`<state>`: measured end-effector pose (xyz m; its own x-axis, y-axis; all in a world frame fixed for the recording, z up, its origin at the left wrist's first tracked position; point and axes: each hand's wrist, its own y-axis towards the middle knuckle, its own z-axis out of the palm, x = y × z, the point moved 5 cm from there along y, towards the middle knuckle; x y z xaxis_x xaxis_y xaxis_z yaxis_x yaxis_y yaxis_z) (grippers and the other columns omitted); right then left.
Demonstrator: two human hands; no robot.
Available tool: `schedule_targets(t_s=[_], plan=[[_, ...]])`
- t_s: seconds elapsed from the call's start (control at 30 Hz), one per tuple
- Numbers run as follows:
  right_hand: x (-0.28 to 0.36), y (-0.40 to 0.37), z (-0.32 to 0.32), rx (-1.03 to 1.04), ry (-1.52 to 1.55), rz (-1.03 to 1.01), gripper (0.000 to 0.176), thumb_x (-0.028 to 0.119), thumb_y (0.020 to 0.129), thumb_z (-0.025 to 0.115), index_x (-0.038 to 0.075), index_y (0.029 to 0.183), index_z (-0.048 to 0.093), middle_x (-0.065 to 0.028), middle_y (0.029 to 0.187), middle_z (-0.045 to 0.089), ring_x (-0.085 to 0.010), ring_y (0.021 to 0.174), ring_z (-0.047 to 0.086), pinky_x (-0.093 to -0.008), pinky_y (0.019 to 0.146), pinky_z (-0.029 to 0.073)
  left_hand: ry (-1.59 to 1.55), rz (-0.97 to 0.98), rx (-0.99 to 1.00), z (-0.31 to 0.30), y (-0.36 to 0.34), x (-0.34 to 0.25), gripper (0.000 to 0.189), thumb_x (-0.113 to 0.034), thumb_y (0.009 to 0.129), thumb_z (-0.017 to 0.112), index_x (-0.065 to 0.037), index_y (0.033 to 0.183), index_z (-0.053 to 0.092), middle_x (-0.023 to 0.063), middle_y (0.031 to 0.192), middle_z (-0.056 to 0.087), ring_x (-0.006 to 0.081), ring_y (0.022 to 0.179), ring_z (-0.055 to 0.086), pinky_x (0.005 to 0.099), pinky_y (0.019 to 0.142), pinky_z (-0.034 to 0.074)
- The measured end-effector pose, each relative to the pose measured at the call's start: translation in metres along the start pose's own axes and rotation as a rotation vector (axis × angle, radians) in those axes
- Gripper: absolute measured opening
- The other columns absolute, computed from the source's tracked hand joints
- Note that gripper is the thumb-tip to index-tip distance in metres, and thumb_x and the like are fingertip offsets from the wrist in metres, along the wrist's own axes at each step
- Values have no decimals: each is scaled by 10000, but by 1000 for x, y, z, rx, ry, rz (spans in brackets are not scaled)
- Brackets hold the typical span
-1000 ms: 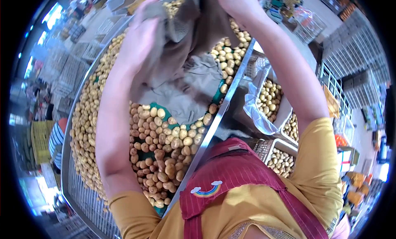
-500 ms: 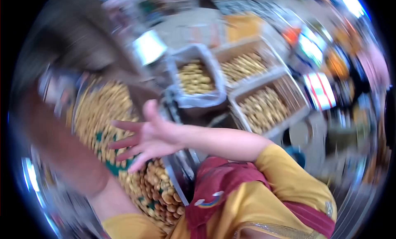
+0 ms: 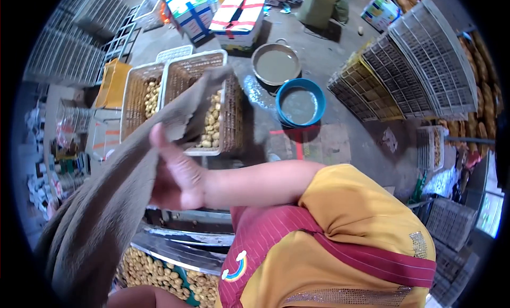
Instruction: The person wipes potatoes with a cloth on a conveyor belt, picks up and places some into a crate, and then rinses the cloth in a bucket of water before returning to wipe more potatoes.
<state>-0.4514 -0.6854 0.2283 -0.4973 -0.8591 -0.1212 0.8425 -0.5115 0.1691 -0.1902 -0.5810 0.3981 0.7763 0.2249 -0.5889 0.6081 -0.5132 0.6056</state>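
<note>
The fisheye head camera looks steeply down over the maroon pinstriped apron (image 3: 260,233) and forward across the concrete floor (image 3: 366,148). The right hand (image 3: 179,175) is near the lens; stacked crates (image 3: 427,58) stand well beyond.

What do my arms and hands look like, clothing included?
Your right hand shows no glove, and its wrist and forearm are uncovered. A short mustard-yellow sleeve covers the upper arm, with a glittery silver patch towards the shoulder. A dark red, thin-striped strap runs nearby. Only a bare bit of your left arm shows; that hand isn't visible.
</note>
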Motion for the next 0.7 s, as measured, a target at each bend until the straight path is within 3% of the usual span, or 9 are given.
schedule_targets(t_s=[0.13,0.23,0.33,0.4,0.43,0.47,0.57,0.63,0.7], plan=[[102,-48,-73,-505,137,-346,844,654,812,728,5,1326,568,-167,1318,629,-332,1265,563,-502,1175,357,-102,0,-92,58,-12,-26,388,-359,1048,466,-27,1142,643,90,1003,670,193,896,638,327,819,523],[188,-90,-105,-561,85,-523,630,407,899,714,-58,1296,561,-207,1271,635,-346,1253,571,-527,1171,360,-297,-96,-136,118,-43,-38,405,-379,1054,460,-26,1131,646,87,1003,665,188,889,633,323,820,521],[249,-140,-121,-583,-105,-620,492,261,901,721,-66,1241,578,-209,1252,641,-346,1242,580,-518,1167,373,-648,-633,339,256,-118,-39,424,-399,1061,454,-26,1119,648,84,1003,661,184,883,628,319,822,518],[284,-178,-160,-742,-185,-640,379,185,906,702,-51,1183,597,-205,1239,648,-346,1215,599,-516,1156,395,-956,-754,817,361,-199,-38,431,-406,1036,475,-33,1167,646,93,1081,676,204,891,648,359,819,532],[300,-197,-178,-840,-223,-633,378,178,899,708,-47,1182,598,-191,1211,655,-338,1177,616,-512,1123,427,-1216,-1036,806,413,-251,-19,417,-369,1035,469,-34,1234,618,110,1175,666,238,989,666,397,890,547],[314,-217,-194,-939,-256,-623,377,170,892,714,-43,1181,600,-176,1183,663,-330,1138,632,-508,1090,458,-1161,-1166,951,444,-287,-26,382,-314,1037,459,-44,1269,595,116,1228,651,262,1103,652,427,995,529],[355,-269,-243,-1054,-142,-572,381,99,906,675,-31,1248,568,-183,1226,651,-345,1151,637,-534,1093,467,-1063,-1704,888,533,-394,-35,355,-226,1023,446,-18,1279,575,156,1278,638,327,1173,627,498,1074,482],[384,-300,-291,-1032,-145,-491,410,75,914,654,-38,1292,540,-196,1256,643,-361,1190,624,-540,1106,455,-1240,-1882,954,594,-476,-20,357,-184,1003,471,-21,1313,540,175,1283,628,357,1192,619,520,1073,478],[405,-312,-316,-1045,-197,-373,487,37,919,623,-42,1378,479,-223,1320,617,-376,1267,587,-543,1116,450,-1136,-1827,879,635,-535,-21,304,-119,985,476,-48,1266,566,152,1213,648,329,1155,631,470,1065,486]])
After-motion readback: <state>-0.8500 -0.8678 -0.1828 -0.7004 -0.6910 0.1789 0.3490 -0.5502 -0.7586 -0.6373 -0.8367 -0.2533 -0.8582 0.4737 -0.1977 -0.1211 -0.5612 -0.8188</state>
